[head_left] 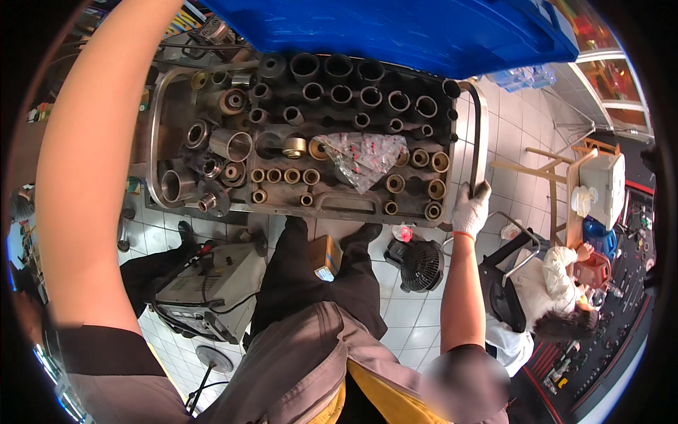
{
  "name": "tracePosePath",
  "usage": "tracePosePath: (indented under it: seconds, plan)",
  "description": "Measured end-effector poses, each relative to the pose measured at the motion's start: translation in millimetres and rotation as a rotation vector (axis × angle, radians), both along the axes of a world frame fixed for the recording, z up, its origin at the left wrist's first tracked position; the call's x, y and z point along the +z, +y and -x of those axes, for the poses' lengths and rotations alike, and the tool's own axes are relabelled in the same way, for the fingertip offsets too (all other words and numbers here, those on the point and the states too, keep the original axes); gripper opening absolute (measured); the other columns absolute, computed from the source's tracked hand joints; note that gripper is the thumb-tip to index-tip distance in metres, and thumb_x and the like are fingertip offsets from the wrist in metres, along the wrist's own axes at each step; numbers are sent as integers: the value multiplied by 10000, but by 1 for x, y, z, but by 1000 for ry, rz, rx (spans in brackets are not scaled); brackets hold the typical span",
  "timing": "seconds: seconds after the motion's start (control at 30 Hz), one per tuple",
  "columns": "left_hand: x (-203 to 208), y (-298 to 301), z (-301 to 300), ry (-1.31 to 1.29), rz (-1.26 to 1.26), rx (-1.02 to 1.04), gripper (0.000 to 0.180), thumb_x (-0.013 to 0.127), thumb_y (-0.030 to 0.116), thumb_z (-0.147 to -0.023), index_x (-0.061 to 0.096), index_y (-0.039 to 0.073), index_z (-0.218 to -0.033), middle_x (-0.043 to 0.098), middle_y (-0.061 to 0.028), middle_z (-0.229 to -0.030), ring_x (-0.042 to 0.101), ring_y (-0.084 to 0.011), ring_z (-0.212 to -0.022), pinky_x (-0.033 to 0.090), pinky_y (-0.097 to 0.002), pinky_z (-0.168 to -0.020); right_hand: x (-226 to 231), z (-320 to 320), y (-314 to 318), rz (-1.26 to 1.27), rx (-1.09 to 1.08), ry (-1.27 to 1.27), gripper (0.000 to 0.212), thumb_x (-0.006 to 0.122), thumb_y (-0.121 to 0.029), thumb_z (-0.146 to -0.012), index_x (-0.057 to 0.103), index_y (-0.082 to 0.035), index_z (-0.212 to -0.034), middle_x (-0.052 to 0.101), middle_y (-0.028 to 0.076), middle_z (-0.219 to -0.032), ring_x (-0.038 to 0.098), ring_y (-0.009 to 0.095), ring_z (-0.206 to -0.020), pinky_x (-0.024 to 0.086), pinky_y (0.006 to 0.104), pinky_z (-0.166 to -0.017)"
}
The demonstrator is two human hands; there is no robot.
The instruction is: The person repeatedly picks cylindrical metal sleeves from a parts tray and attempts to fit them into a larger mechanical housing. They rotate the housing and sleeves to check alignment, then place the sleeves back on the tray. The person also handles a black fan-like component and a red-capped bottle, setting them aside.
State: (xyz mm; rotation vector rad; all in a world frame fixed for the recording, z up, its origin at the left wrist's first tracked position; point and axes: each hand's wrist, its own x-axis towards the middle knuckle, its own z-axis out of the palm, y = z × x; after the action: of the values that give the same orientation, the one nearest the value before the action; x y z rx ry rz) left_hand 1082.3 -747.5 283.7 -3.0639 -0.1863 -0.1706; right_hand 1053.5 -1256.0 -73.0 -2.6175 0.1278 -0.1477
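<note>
My right hand (470, 210), in a white glove, has its fingers wrapped round the curved metal rail (482, 134) at the right end of a metal cart. My bare left forearm (88, 184) reaches up past the top edge, so the left hand is out of the picture. On the cart, a dark tray (339, 205) holds rows of metal sleeves (341, 94) and small brass-coloured bushings (291, 175). A crumpled clear plastic bag (364, 159) lies over some of them. Larger metal rings and cylinders (232, 145) crowd the left end. Above hangs a large blue plastic panel (402, 32).
Below the cart are a grey machine (205, 286) at left, a small cardboard box (325, 256) between my feet and a black fan (421, 266). At right, a seated person (547, 290) works at a dark bench beside a wooden stool (554, 169).
</note>
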Motion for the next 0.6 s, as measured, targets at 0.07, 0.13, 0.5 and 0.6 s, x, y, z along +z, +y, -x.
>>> tracePosePath:
  seconds: [0.07,0.13,0.5,0.6]
  plan:
    - [2,0,4,-15,65,-39,1039,476,774,-986,322,-16,-1644,383,-248,-1681,417,-366,-1543,350,-443,-1286,-1,0,-3,-55,45,-38,483,702,-309,-999,555,-48,-1378,743,211,-1123,740,397,-998,571,450,-880]
    - [8,-3,4,42,75,31,1021,491,756,-991,326,-12,-1643,379,-247,-1684,417,-364,-1543,351,-444,-1286,0,-1,-6,-59,36,-12,477,709,-304,-994,566,-54,-1374,747,210,-1104,743,397,-990,575,444,-872]
    - [22,-3,10,93,138,-14,907,502,705,-1008,438,6,-1583,523,-239,-1574,559,-349,-1420,475,-466,-1205,-2,3,0,-11,-52,0,449,730,-314,-983,605,-71,-1340,756,183,-1104,748,361,-1000,573,428,-894]
    - [18,-6,1,53,82,-2,886,502,698,-1015,454,10,-1571,546,-233,-1550,580,-343,-1395,504,-462,-1180,-4,2,-3,10,-42,-67,427,744,-314,-972,614,-72,-1299,748,175,-1072,740,370,-959,571,439,-868]
